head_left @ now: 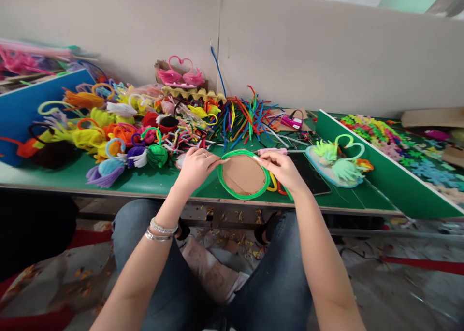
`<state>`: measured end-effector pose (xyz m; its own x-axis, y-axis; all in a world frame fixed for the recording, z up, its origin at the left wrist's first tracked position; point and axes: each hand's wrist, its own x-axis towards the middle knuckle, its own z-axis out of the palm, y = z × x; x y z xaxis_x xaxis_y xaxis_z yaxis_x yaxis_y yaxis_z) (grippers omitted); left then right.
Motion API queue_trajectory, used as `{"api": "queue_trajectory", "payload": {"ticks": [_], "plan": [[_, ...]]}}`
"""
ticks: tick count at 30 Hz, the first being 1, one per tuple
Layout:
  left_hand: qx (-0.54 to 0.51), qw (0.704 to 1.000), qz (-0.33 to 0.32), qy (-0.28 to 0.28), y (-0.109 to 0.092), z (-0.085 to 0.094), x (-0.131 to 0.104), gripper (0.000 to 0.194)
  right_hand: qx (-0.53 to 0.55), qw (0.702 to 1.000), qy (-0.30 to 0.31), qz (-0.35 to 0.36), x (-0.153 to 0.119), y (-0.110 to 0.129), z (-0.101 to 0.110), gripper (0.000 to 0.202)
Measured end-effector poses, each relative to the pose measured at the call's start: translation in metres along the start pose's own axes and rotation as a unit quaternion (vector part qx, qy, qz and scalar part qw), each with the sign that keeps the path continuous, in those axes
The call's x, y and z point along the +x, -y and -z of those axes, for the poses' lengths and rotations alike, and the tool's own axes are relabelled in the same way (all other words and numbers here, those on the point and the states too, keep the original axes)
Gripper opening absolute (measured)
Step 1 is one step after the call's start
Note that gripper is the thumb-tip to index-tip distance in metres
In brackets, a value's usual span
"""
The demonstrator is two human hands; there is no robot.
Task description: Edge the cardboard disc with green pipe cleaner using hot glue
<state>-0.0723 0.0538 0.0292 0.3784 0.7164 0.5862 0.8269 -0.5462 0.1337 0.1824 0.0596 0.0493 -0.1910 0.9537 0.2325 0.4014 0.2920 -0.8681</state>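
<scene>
Between my hands is a round cardboard disc with green pipe cleaner running around its edge. My left hand pinches the disc's upper left rim between thumb and fingers. On the upper right rim, my right hand has its fingers closed on the green edge. A loose green end shows below the right hand. Behind that hand lie a pink-handled tool, the yellow and orange handles of what look like scissors, and a dark flat tablet-like slab.
Finished pipe-cleaner swans sit on a base at the right, beside a green divider. Colourful yarn-like birds crowd the left. Loose pipe cleaners pile up behind, near pink swans on an egg carton.
</scene>
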Motion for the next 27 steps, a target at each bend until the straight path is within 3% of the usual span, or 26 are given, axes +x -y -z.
{"api": "queue_trajectory", "payload": {"ticks": [7, 10, 13, 15, 18, 21, 22, 24, 25, 27], "plan": [[0.031, 0.998, -0.036, -0.031, -0.001, 0.002, -0.002, 0.030, 0.019, 1.000, 0.004, 0.003, 0.000, -0.001, 0.002, 0.026], [0.009, 0.996, 0.022, -0.091, -0.002, 0.005, -0.003, 0.029, 0.027, 1.000, 0.007, 0.005, -0.001, -0.001, 0.003, 0.028], [-0.077, 0.978, 0.104, -0.164, -0.003, 0.010, -0.003, 0.029, 0.026, 1.000, 0.006, 0.006, -0.002, -0.001, 0.003, 0.030], [-0.176, 0.948, 0.171, -0.201, -0.002, 0.013, -0.002, 0.029, 0.024, 1.000, 0.004, 0.007, -0.002, -0.002, 0.004, 0.031], [-0.323, 0.870, 0.263, -0.264, 0.003, 0.018, 0.002, 0.031, 0.022, 1.000, 0.002, 0.010, -0.002, -0.003, 0.004, 0.031], [-0.422, 0.798, 0.281, -0.327, 0.014, 0.027, 0.003, 0.033, 0.019, 1.000, -0.004, 0.013, -0.001, -0.003, 0.005, 0.030], [-0.452, 0.784, 0.270, -0.328, 0.017, 0.031, 0.003, 0.033, 0.017, 1.000, -0.007, 0.012, -0.001, -0.003, 0.005, 0.030], [-0.514, 0.774, 0.252, -0.272, 0.023, 0.041, -0.001, 0.035, 0.013, 1.000, -0.010, 0.008, -0.001, -0.003, 0.005, 0.029], [-0.516, 0.781, 0.249, -0.248, 0.025, 0.046, -0.004, 0.034, 0.013, 1.000, -0.009, 0.004, -0.001, -0.002, 0.005, 0.029], [-0.518, 0.774, 0.256, -0.260, 0.027, 0.056, -0.011, 0.025, 0.018, 1.000, -0.007, 0.000, -0.002, -0.001, 0.005, 0.029]]}}
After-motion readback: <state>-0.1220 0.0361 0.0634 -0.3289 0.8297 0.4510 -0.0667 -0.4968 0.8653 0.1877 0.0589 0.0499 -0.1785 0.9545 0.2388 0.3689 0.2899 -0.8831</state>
